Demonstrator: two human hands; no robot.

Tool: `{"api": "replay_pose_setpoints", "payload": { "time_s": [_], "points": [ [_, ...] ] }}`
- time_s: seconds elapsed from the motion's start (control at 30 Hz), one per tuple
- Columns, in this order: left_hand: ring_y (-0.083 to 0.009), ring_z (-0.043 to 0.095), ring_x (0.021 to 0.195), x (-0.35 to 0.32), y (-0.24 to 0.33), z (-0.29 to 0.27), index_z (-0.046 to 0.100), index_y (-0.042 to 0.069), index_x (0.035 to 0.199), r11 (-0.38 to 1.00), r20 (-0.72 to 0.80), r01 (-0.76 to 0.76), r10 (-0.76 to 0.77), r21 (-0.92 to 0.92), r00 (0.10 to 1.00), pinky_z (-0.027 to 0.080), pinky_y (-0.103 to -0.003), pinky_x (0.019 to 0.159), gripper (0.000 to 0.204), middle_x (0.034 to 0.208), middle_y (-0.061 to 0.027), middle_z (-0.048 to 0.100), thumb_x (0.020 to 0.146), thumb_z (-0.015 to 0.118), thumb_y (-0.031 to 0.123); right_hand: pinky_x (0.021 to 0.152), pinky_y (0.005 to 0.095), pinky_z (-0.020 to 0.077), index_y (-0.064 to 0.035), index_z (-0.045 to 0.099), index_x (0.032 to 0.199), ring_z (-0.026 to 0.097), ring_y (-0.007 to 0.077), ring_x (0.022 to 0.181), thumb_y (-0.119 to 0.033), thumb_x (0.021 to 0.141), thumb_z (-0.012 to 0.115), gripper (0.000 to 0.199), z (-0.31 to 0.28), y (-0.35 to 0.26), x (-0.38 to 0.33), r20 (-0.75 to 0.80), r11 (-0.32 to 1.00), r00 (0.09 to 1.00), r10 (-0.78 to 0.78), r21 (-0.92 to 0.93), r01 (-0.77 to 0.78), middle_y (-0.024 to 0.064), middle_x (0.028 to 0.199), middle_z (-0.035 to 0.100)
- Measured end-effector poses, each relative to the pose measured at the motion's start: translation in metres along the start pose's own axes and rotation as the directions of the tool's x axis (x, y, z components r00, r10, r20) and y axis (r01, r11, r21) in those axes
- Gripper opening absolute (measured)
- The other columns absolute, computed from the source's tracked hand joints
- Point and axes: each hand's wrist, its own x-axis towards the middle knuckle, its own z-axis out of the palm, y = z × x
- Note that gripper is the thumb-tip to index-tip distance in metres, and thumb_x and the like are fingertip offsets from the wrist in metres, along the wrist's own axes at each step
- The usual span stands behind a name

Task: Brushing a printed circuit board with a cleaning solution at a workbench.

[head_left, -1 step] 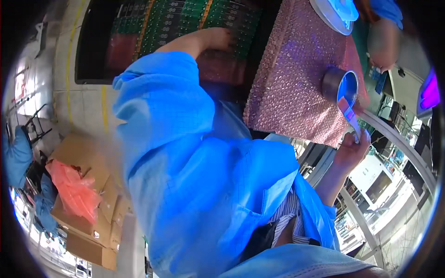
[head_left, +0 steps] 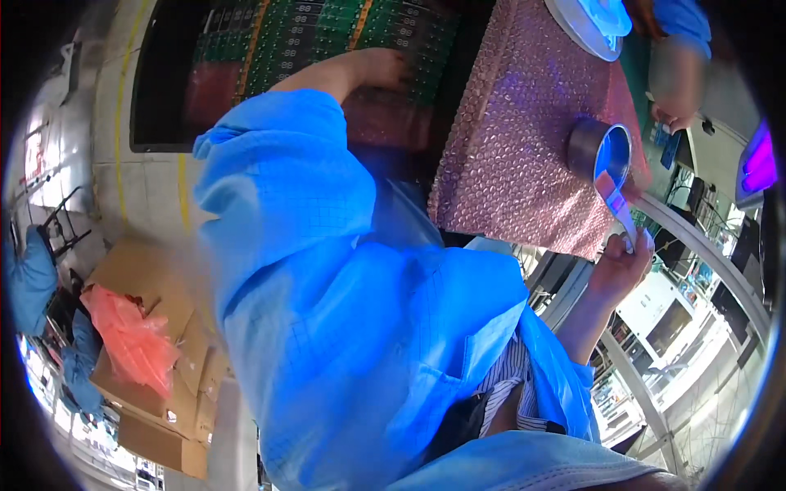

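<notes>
In the head view, the right hand pinches a flat brush by its pale handle, reddish end at the mouth of a round metal cup; a hard nudge could, I'd say, tip that cup, since it sits on soft, pimply pink bubble wrap. The left hand reaches over green printed circuit boards in a black tray, fingers too shadowed for me to tell whether they grip, and that loose blue cloth sleeve might snag the boards' small parts.
</notes>
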Motion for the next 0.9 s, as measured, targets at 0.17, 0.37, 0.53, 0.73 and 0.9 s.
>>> {"api": "replay_pose_setpoints", "payload": {
  "time_s": [0.17,0.37,0.53,0.73,0.9],
  "points": [
    [-0.0222,0.047,0.102,0.010,-0.012,0.015,0.053,0.013,0.095,0.998,0.075,-0.069,0.069,-0.010,0.995,0.039,-0.034,0.084,0.025,0.106,-0.0063,0.050,0.070,0.050,0.014,0.049,0.0204,0.0319,-0.0034,0.053,0.086,0.039,0.0069,0.054,-0.016,0.080,0.051,0.014,-0.003,0.001,0.002,0.026,1.000,1.000,0.013,-0.017,-0.013,0.0002,0.069,0.048],
    [-0.0241,0.047,0.100,0.016,-0.008,-0.030,0.053,0.016,0.098,0.997,0.184,-0.071,0.076,-0.034,0.980,0.040,-0.034,0.083,0.029,0.107,-0.0083,0.049,0.069,0.052,0.012,0.046,0.0203,0.0287,-0.0048,0.051,0.084,0.036,0.0070,0.052,-0.016,0.080,0.051,0.012,-0.009,0.002,0.001,0.043,0.998,0.998,0.035,0.042,-0.037,0.0003,0.068,0.046],
    [-0.0259,0.045,0.101,0.003,-0.004,-0.078,0.053,0.014,0.100,0.989,0.215,-0.139,0.147,-0.049,0.966,0.039,-0.035,0.081,0.033,0.102,-0.0108,0.049,0.067,0.054,0.013,0.046,0.0201,0.0298,-0.0039,0.053,0.084,0.036,0.0078,0.051,-0.016,0.080,0.051,0.013,-0.019,0.005,0.008,-0.012,0.998,1.000,0.025,0.058,-0.024,0.0014,0.065,0.048],
    [-0.0286,0.045,0.101,-0.054,0.033,-0.149,0.048,0.010,0.108,0.924,0.172,0.364,-0.343,-0.113,0.924,0.040,-0.036,0.081,0.051,0.105,-0.0123,0.046,0.058,0.061,0.004,0.048,0.0188,0.0338,-0.0036,0.056,0.078,0.043,0.0070,0.056,-0.012,0.078,0.057,0.008,-0.053,0.040,0.066,0.018,0.998,0.999,-0.036,0.061,0.035,-0.0007,0.065,0.048],
    [-0.0229,0.046,0.101,-0.068,0.096,-0.205,0.043,0.006,0.114,0.234,-0.188,0.800,-0.970,-0.553,0.153,0.041,-0.032,0.084,0.048,0.115,-0.0122,0.044,0.068,0.057,0.006,0.048,0.0181,0.0342,-0.0031,0.057,0.084,0.044,0.0058,0.054,-0.013,0.079,0.057,0.011,-0.062,0.046,0.078,0.000,0.997,1.000,0.009,0.072,-0.009,-0.0004,0.066,0.050]
  ]
}}
